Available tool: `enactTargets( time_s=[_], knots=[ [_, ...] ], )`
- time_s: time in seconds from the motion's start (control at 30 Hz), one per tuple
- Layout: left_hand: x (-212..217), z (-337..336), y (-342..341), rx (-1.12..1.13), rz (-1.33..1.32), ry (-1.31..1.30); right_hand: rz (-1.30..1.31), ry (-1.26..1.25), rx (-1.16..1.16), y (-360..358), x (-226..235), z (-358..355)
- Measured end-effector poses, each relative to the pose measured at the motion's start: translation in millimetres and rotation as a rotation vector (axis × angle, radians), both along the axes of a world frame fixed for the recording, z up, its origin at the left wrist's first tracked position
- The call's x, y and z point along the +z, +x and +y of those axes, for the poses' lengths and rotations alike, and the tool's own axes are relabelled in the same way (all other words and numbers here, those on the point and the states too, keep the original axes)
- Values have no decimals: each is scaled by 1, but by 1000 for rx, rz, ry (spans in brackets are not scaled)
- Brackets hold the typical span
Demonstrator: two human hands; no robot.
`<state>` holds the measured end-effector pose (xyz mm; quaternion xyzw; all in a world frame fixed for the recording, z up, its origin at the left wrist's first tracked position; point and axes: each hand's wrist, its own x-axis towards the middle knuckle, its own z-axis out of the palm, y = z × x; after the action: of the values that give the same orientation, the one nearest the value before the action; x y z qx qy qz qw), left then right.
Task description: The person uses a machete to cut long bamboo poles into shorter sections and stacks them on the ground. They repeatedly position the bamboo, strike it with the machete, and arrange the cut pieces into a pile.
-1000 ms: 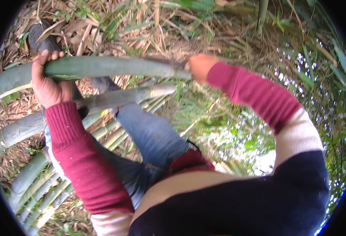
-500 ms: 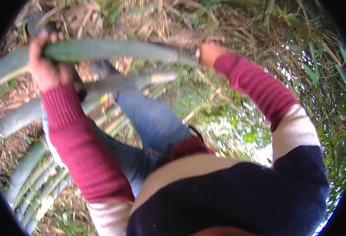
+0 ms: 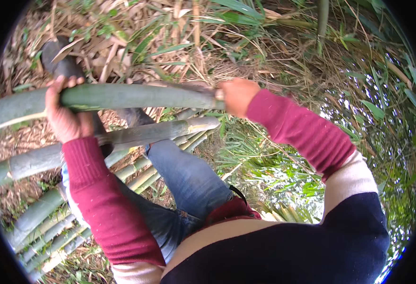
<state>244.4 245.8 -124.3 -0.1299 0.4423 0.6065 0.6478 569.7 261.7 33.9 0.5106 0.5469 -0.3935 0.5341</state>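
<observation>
A thick green bamboo pole [image 3: 137, 96] runs crosswise in front of me, its right end beside my right hand. My left hand [image 3: 68, 113] is wrapped round the pole from below, with fingertips showing over its far side. My right hand [image 3: 238, 97] is closed round the handle of a machete [image 3: 196, 88]. The dark blade points left and lies along the pole's far edge, partly hidden by it. Whether blade and pole touch, I cannot tell. Beneath the held pole, another cut bamboo pole [image 3: 146, 134] lies across my legs' line with a pale cut end.
Several more cut bamboo poles [image 3: 37, 213] lie at the lower left. Dark boots [image 3: 63, 59] stand among dry leaves [image 3: 108, 47]. An upright green stalk [image 3: 322, 23] rises at the far right, and dense leafy growth [image 3: 383, 118] fills the right side.
The held pole and both hands sit lower in the view. My right hand has shifted slightly left, still on the machete, and my left hand keeps its hold on the pole.
</observation>
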Motion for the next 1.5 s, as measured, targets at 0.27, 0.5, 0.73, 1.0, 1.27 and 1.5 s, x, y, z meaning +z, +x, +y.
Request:
enactTargets(
  time_s=[0.27, 0.5, 0.73, 1.0, 1.27, 1.5],
  knots=[
    [16, -6, 18, -58, -98, 2, -204, 40, -23, 47, 24, -36],
    [15, 8, 0, -97, -112, 27, -176, -41, -95, 55, 17, -23],
    [-9, 4, 3, -50, -39, -17, -131, -129, -523, 81, -16, -16],
    [4, 5, 5, -130, -103, -12, -105, -25, -188, 107, 9, -42],
    [1, 0, -3, -42, -92, -46, 40, 163, -158, 11, 17, 3],
    [2, 5, 2, -107, -82, 57, -233, 63, -217, 103, 46, -42]
  ],
)
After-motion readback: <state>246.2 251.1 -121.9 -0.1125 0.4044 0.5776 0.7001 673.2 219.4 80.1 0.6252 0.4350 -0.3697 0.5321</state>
